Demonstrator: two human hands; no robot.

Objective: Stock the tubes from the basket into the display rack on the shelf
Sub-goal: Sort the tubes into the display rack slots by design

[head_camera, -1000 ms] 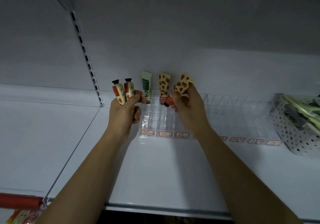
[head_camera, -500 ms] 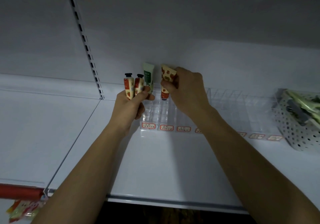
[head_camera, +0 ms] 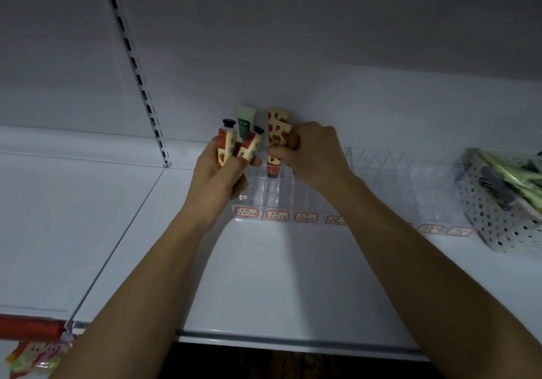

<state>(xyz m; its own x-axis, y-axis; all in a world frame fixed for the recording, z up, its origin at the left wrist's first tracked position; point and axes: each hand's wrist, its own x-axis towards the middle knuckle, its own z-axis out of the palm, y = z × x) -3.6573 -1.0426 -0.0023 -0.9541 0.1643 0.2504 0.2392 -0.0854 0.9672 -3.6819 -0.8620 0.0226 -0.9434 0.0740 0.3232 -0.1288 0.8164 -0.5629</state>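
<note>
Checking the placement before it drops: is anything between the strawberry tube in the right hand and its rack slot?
Nothing visible. The right hand holds the strawberry tube cap-down over the clear rack; another strawberry tube stands behind it.

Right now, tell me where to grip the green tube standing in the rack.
Pinch the green tube by its flat crimped top end, coming from above. It stands cap down in the clear display rack, and the left hand with its strawberry tubes covers the lower body.

Basket (head_camera: 495, 220) stands right of rack (head_camera: 381, 179) on shelf (head_camera: 264, 276).
</note>
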